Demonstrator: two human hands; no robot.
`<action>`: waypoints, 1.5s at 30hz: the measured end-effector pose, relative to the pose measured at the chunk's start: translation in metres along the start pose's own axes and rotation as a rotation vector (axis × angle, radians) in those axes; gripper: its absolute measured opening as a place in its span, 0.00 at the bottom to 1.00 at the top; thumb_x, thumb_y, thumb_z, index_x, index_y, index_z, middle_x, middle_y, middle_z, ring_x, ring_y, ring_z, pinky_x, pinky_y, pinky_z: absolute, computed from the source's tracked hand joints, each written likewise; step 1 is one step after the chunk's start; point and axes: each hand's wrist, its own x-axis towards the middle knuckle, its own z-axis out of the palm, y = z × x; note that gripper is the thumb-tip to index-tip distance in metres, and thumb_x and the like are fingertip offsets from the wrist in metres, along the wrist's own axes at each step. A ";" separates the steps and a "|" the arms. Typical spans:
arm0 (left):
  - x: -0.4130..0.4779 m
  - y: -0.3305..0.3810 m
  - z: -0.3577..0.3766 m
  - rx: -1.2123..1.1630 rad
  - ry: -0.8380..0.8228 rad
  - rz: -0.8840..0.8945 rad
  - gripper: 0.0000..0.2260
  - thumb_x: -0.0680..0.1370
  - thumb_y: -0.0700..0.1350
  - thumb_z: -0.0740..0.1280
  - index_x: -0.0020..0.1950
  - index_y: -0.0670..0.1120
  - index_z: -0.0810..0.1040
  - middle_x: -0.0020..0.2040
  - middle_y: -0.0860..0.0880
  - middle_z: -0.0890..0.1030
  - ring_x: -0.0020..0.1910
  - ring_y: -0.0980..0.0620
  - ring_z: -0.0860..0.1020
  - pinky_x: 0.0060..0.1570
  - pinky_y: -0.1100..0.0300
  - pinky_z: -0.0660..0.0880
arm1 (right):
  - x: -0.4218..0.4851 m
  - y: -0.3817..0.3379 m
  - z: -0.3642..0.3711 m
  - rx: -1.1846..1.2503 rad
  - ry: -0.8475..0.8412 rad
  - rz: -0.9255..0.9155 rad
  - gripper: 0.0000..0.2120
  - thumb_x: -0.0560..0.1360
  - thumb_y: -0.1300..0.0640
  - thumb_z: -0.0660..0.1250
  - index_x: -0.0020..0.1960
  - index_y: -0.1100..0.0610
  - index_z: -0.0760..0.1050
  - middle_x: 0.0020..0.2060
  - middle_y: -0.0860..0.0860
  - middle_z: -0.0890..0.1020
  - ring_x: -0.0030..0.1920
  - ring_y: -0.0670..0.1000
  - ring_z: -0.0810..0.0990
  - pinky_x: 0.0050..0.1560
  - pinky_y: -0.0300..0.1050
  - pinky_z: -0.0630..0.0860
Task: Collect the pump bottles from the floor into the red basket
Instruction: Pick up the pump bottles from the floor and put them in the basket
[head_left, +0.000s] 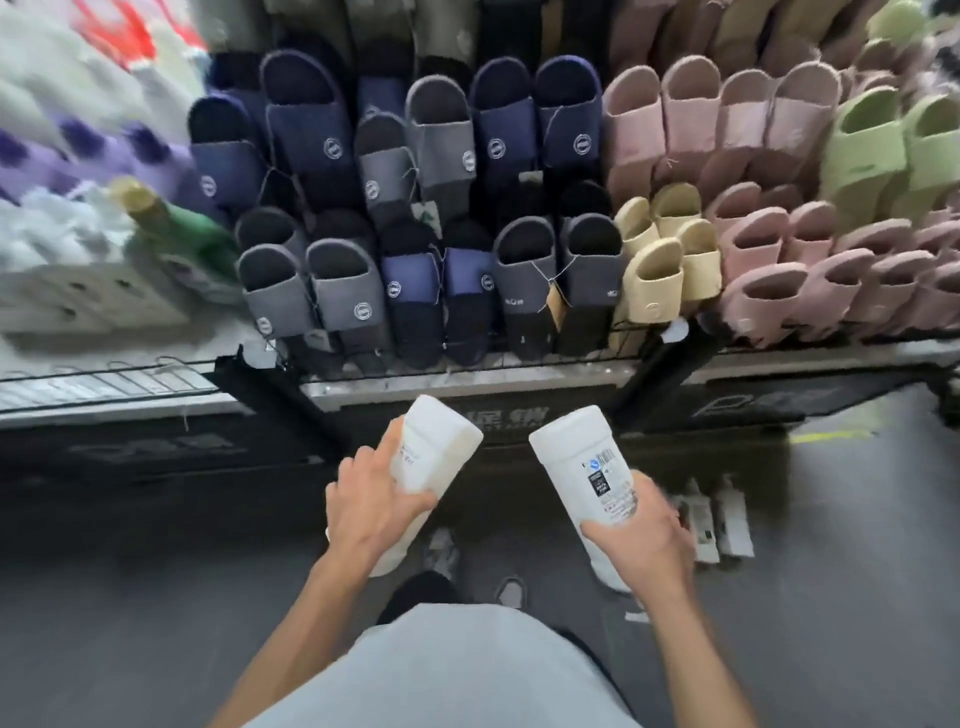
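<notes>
Where the pump heads are: cannot tell, lower ends of both held bottles drop behind the hands.
Left hand (374, 506): fingers and thumb wrapped round left bottle (439, 447). White, base tilted up toward the shelf.
Right hand (644, 535): gripping right bottle (579, 462). Also white, base up. Hand is motion-blurred.
Held pair: apart, not touching.
Floor bottles (732, 519): two white labelled ones on the dark floor (156, 597), just beyond the right hand, near the shelf base (156, 457). Blurred, one partly covered by the hand.
Rack (519, 382): wire-fronted shelf packed with slippers (311, 119). Navy and grey in the centre, beige next, pink to the right, green far right.
Left edge: heavy blur. Green bottle (176, 228) with a gold cap among white packs.
Print, right bottle: barcode plus a dark square label, small text unreadable.
Print, left bottle: one line of small text along the side, unreadable.
Slipper logos: round white patches, too small to read.
Shelf base print: pale characters, partly covered by the held bottles, unreadable.
Bottom edge: grey garment (441, 670), cut off by the frame.
</notes>
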 end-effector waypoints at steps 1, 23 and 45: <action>-0.003 -0.011 -0.006 -0.016 0.021 -0.038 0.44 0.66 0.59 0.73 0.77 0.63 0.54 0.50 0.49 0.73 0.51 0.46 0.71 0.53 0.45 0.74 | 0.002 -0.010 0.004 -0.007 -0.021 -0.033 0.29 0.62 0.43 0.76 0.60 0.41 0.69 0.50 0.40 0.78 0.46 0.52 0.77 0.45 0.48 0.72; -0.076 -0.239 -0.084 -0.297 0.351 -0.750 0.40 0.67 0.56 0.72 0.73 0.65 0.53 0.52 0.49 0.74 0.55 0.44 0.71 0.53 0.48 0.70 | -0.015 -0.278 0.166 -0.320 -0.477 -0.732 0.29 0.63 0.41 0.74 0.57 0.36 0.62 0.43 0.36 0.73 0.46 0.47 0.77 0.49 0.52 0.77; -0.097 -0.310 -0.107 -0.470 0.567 -1.342 0.45 0.65 0.58 0.73 0.77 0.63 0.53 0.59 0.48 0.78 0.60 0.41 0.74 0.52 0.49 0.72 | -0.057 -0.499 0.298 -0.555 -0.812 -1.317 0.26 0.62 0.43 0.75 0.56 0.44 0.68 0.45 0.42 0.80 0.42 0.51 0.79 0.41 0.47 0.70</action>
